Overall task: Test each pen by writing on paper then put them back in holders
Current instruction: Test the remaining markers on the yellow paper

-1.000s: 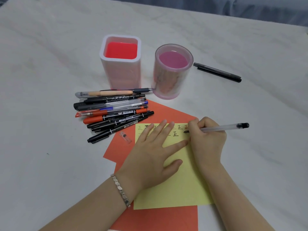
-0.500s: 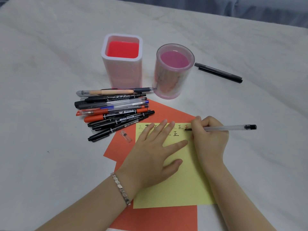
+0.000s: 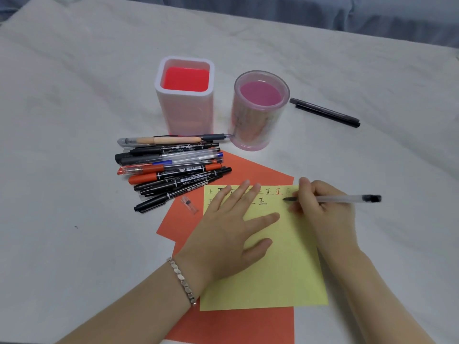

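Observation:
My right hand [image 3: 320, 209] grips a clear pen with a black end [image 3: 347, 199], its tip over the top right of the yellow paper [image 3: 278, 276]. My left hand [image 3: 231, 232] lies flat on that paper with fingers spread, covering part of two rows of written marks. A pile of several pens and markers [image 3: 171, 167] lies left of the paper. Behind it stand a square white holder with a red inside [image 3: 185, 95] and a round pink holder [image 3: 259, 110], both with no pens in them.
Orange paper [image 3: 238, 324] lies under the yellow sheet. A small clear pen cap [image 3: 189, 204] rests on the orange paper near the pile. A black pen [image 3: 325, 112] lies alone to the right of the round holder. The tabletop is white marble.
My right hand with the pen has shifted slightly right and up over the paper's top edge. The left hand has stayed flat on the paper.

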`<state>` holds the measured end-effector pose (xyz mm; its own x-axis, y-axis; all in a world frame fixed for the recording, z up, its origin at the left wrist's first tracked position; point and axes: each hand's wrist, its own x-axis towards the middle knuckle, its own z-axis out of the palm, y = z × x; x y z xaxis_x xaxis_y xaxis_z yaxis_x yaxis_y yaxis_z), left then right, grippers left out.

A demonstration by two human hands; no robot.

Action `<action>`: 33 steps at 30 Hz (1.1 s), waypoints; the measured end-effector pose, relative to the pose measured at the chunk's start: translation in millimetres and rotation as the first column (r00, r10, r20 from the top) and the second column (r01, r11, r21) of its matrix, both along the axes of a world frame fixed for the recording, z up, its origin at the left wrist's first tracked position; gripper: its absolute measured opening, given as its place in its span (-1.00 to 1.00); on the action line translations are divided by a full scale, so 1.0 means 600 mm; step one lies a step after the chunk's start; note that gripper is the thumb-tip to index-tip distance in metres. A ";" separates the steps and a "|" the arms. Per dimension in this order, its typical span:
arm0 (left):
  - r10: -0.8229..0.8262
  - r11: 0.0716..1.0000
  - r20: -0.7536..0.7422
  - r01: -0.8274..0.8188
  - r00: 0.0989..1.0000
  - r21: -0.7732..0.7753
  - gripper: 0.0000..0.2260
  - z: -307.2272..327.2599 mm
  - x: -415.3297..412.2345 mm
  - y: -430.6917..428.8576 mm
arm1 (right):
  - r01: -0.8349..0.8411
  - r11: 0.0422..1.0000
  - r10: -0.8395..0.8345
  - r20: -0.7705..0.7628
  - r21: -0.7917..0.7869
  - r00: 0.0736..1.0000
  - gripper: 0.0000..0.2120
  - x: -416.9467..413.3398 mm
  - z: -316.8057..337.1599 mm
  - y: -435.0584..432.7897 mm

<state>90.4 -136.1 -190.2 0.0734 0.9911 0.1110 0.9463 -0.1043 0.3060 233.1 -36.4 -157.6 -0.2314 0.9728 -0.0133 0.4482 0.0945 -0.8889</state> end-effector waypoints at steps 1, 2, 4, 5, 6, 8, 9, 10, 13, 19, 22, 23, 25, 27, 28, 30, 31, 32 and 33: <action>0.000 1.000 -0.006 0.000 1.000 0.002 -0.63 0.000 0.000 0.000 | 0.024 1.000 -0.024 -0.008 -0.007 1.000 -0.58 0.006 0.000 0.002; 0.000 1.000 -0.010 0.000 1.000 0.003 -0.63 0.000 0.000 -0.001 | 0.027 0.999 -0.027 -0.007 -0.017 1.000 -0.59 0.011 0.001 0.003; -0.001 1.000 -0.013 0.001 1.000 0.010 -0.63 -0.001 0.000 0.000 | 0.019 1.000 -0.019 0.014 -0.025 1.000 -0.59 0.018 0.001 0.004; -0.002 1.000 -0.013 0.003 1.000 0.015 -0.63 -0.002 0.000 0.001 | 0.027 0.999 -0.026 0.026 -0.019 0.999 -0.59 0.021 0.001 0.004; -0.003 1.000 -0.010 0.003 1.000 0.018 -0.64 -0.002 0.000 0.001 | 0.037 0.999 -0.037 0.035 -0.013 0.999 -0.59 0.024 0.001 0.005; -0.005 1.000 -0.007 0.005 1.000 0.018 -0.64 -0.003 0.000 0.001 | 0.056 0.998 -0.056 0.052 -0.007 0.997 -0.59 0.033 0.000 0.008; -0.008 1.000 -0.007 0.008 1.000 0.018 -0.64 -0.003 0.000 0.001 | 0.073 0.997 -0.073 0.061 0.006 0.995 -0.59 0.037 0.000 0.010; -0.011 1.000 -0.004 0.011 1.000 0.016 -0.64 -0.003 0.000 0.001 | 0.094 0.995 -0.095 0.066 0.021 0.993 -0.59 0.042 0.000 0.011; -0.011 1.000 0.014 0.011 1.000 0.004 -0.63 -0.003 0.001 0.001 | 0.137 0.990 -0.138 0.034 0.028 0.990 -0.60 0.054 0.005 0.008; 0.022 0.992 0.147 -0.040 0.989 0.123 -0.69 0.009 0.000 -0.006 | 0.114 0.993 -0.116 -0.050 -0.032 0.992 -0.67 0.054 0.023 -0.022; 0.094 0.952 0.179 -0.141 0.979 0.272 -0.74 0.028 -0.014 -0.012 | 0.075 0.996 -0.080 -0.099 -0.055 0.992 -0.72 0.045 0.035 -0.034; 0.117 0.943 0.158 -0.159 0.981 0.291 -0.73 0.036 -0.024 -0.015 | 0.057 0.997 -0.063 -0.113 -0.059 0.992 -0.73 0.042 0.038 -0.037; 0.158 0.945 0.056 -0.167 0.986 0.281 -0.68 0.049 -0.051 -0.026 | 0.023 0.998 -0.031 -0.132 -0.066 0.991 -0.72 0.037 0.044 -0.044; 0.190 0.955 -0.057 -0.172 0.980 0.241 -0.67 0.053 -0.081 -0.042 | -0.006 0.997 -0.006 -0.145 -0.079 0.989 -0.71 0.033 0.049 -0.050; 0.202 0.961 -0.095 -0.178 0.975 0.213 -0.70 0.054 -0.094 -0.050 | -0.020 0.996 0.006 -0.150 -0.089 0.989 -0.71 0.031 0.052 -0.054; 0.212 0.968 -0.136 -0.190 0.968 0.161 -0.73 0.054 -0.110 -0.064 | -0.045 0.993 0.027 -0.163 -0.111 0.986 -0.71 0.025 0.056 -0.062; 0.208 0.972 -0.135 -0.191 0.969 0.134 -0.72 0.055 -0.113 -0.069 | -0.057 0.991 0.037 -0.167 -0.121 0.985 -0.71 0.024 0.056 -0.065; 0.204 0.975 -0.127 -0.190 0.971 0.114 -0.72 0.057 -0.114 -0.073 | -0.071 0.989 0.048 -0.173 -0.129 0.984 -0.71 0.022 0.058 -0.069; 0.201 0.976 -0.115 -0.189 0.973 0.106 -0.73 0.059 -0.115 -0.076 | -0.088 0.987 0.062 -0.179 -0.136 0.982 -0.71 0.020 0.059 -0.072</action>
